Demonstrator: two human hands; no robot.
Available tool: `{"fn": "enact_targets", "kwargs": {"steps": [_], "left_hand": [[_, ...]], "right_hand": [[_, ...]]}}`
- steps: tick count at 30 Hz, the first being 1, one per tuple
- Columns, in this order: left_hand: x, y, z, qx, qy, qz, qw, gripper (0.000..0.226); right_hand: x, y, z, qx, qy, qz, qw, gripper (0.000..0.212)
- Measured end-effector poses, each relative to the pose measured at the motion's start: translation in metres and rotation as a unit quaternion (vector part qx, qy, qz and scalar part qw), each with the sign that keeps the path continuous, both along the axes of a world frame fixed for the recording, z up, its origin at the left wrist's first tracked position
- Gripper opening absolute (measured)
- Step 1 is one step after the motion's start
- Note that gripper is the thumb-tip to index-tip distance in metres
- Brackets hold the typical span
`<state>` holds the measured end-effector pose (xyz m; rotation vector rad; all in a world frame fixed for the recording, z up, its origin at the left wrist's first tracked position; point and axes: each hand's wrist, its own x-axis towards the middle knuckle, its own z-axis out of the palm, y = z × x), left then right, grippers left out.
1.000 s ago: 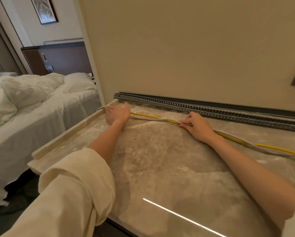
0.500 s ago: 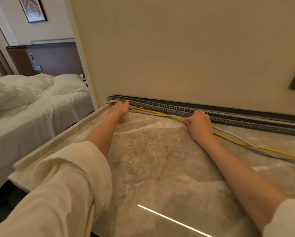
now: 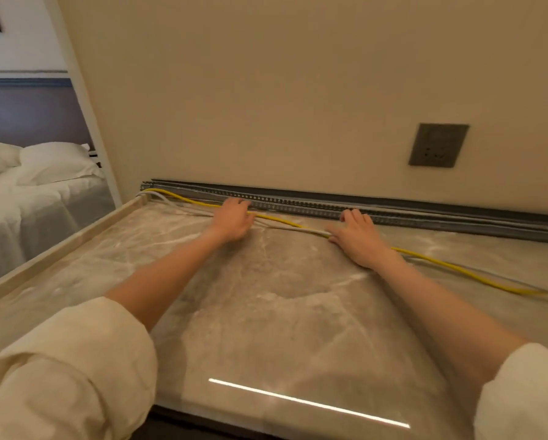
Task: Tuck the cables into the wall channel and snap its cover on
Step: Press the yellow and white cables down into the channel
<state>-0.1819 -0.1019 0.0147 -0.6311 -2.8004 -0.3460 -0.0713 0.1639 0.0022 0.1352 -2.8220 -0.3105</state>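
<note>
A long grey slotted wall channel (image 3: 298, 203) runs along the foot of the beige wall at the back of the marble counter. A yellow cable (image 3: 457, 269) and a grey-white cable (image 3: 285, 227) lie on the counter in front of it; their left ends curve up to the channel's left end. My left hand (image 3: 233, 219) rests on the cables close to the channel, fingers against them. My right hand (image 3: 357, 236) presses the same cables further right, fingertips near the channel. No separate cover can be made out.
The marble counter (image 3: 266, 312) has a raised lip along its left edge (image 3: 60, 249). A grey wall socket (image 3: 438, 145) sits above the channel on the right. A bed with white linen (image 3: 28, 192) stands to the left, below counter level.
Both hands have slid right along the cables. The cables' left ends now sit at the channel's left end. The view has swung right, showing the wall socket.
</note>
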Motion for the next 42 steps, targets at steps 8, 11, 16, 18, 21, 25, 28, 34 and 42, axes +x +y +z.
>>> {"fn": "enact_targets", "kwargs": {"steps": [8,11,16,18,21,25,28,34,42], "left_hand": [[0.070,0.117,0.014,-0.038,-0.078,-0.175,0.981,0.055],[0.091,0.155,0.012,-0.054,-0.072,-0.199,0.976,0.053],[0.113,0.198,0.008,-0.056,-0.047,-0.237,0.969,0.040],[0.118,0.209,0.007,-0.054,-0.032,-0.250,0.966,0.035],[0.123,0.222,0.004,-0.049,-0.011,-0.249,0.967,0.029],[0.123,0.230,0.000,-0.049,0.009,-0.239,0.970,0.024],[0.119,0.233,-0.001,-0.060,0.024,-0.240,0.969,0.023],[0.098,0.225,-0.003,-0.079,0.001,-0.208,0.975,0.028],[0.061,0.230,0.035,-0.073,-0.017,-0.183,0.980,0.042]], "right_hand": [[0.092,0.097,0.004,-0.034,-0.048,-0.069,0.996,0.051],[0.126,0.132,0.004,-0.072,-0.040,-0.122,0.989,0.054],[0.166,0.168,0.003,-0.096,-0.025,-0.159,0.982,0.046],[0.176,0.178,0.003,-0.120,-0.028,-0.154,0.980,0.039],[0.187,0.192,0.002,-0.138,-0.034,-0.149,0.979,0.029],[0.190,0.206,0.000,-0.108,-0.030,-0.143,0.983,0.026],[0.186,0.216,0.006,-0.067,-0.028,-0.164,0.984,0.023],[0.160,0.227,0.036,-0.031,-0.045,-0.246,0.968,0.034],[0.132,0.250,0.039,-0.128,-0.051,-0.226,0.964,0.047]]}}
